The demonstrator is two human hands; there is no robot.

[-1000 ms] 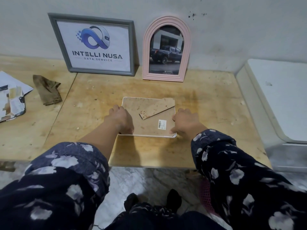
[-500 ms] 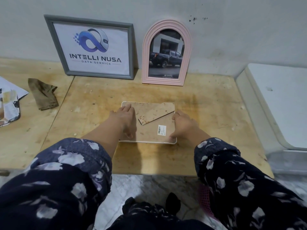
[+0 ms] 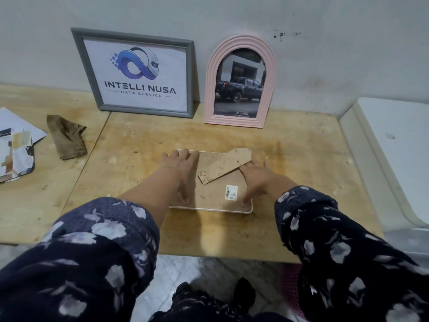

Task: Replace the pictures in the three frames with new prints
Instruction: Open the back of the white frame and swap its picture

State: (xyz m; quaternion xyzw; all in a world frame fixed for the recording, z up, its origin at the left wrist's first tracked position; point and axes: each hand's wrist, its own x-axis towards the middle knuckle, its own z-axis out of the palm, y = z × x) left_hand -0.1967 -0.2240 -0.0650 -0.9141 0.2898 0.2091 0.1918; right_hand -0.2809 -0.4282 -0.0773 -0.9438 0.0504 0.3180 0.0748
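**One head-worn view, looking down at the table**

The single camera sat on the person's head, facing forward and down, close above the wooden table (image 3: pixel 290 159). Beyond the table rose the wall; below its near edge showed the floor.

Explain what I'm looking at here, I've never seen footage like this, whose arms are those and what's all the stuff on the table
This is no machine. A person wears a camera on the head, looking down at their own arms in flowered sleeves.

The left hand and right hand lie spread on a white frame placed face down on the wooden table; the thumbs press its brown backing near the front edge. Nothing is lifted, and neither hand has a grip round anything.

Against the wall lean a grey frame with a logo print and a pink arched frame with a truck photo. On the left lie a brown cloth and some papers.
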